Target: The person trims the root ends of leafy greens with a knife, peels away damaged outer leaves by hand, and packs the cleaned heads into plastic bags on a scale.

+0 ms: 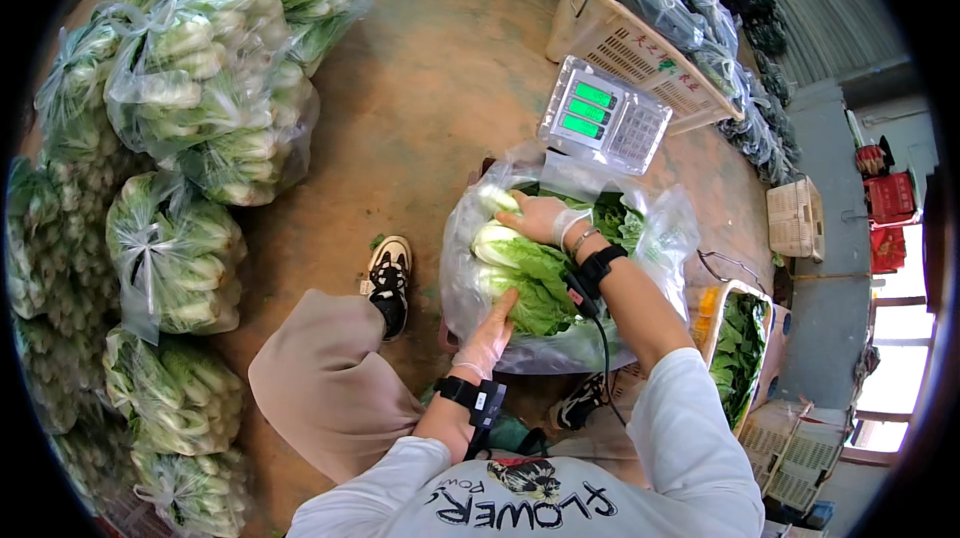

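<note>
Before me a large clear plastic bag lies open, with heads of leafy green cabbage inside, their pale stem ends towards the left. My right hand, in a clear thin glove, rests over the upper heads, fingers spread near a white stem end. My left hand, gloved too, lies against the lower edge of the leaves with its fingers pointing up. Whether either hand grips a head cannot be told, as leaves hide parts of the fingers. Just beyond the bag stands a digital scale display with lit green readouts.
Tied bags of cabbage are piled along the left. A plastic crate of bagged dark green vegetables stands at the upper right. Another crate with loose leafy greens is at my right. My shoe is on the floor left of the bag.
</note>
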{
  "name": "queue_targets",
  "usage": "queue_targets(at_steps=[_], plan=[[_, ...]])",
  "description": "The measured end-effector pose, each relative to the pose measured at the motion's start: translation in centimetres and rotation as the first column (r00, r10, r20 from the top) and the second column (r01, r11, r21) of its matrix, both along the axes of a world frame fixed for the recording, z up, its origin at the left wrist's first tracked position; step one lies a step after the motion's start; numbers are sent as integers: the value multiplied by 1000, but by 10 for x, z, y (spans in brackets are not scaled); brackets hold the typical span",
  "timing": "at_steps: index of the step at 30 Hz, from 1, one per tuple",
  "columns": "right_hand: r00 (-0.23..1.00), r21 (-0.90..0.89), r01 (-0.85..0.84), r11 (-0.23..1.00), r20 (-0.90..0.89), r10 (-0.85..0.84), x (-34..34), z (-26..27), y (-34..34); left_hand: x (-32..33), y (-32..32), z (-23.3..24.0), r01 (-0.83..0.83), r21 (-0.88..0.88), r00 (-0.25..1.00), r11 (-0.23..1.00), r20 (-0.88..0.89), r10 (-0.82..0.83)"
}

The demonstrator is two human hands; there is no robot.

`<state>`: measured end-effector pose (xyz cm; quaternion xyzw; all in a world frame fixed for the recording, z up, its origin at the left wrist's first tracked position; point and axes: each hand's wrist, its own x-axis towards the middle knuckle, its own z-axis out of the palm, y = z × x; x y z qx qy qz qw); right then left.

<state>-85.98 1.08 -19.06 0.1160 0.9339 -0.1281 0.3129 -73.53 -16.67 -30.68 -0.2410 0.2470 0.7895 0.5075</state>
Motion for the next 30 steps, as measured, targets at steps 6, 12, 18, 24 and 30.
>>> queue_targets(at_steps=[6, 12, 18, 24, 30], plan=[[982, 81, -189, 979, 38, 186, -21, 82, -21, -14, 6, 48, -66, 179, 929, 982, -349, 126], [993, 59, -103, 993, -46, 105, 0, -23, 9, -19, 9, 59, 59, -47, 989, 997, -133, -65], [966, 87, -132, 987, -211, 148, -3, -3, 10, -33, -3, 80, 99, -214, 947, 972, -280, -158], [980, 175, -180, 968, -53, 192, 32, 16, -18, -44, -11, 77, -121, -654, 593, 747, -651, -474], [947, 70, -128, 989, -286, 143, 75, 5, -4, -112, -10, 108, -301, -769, 258, 564, -635, -728]])
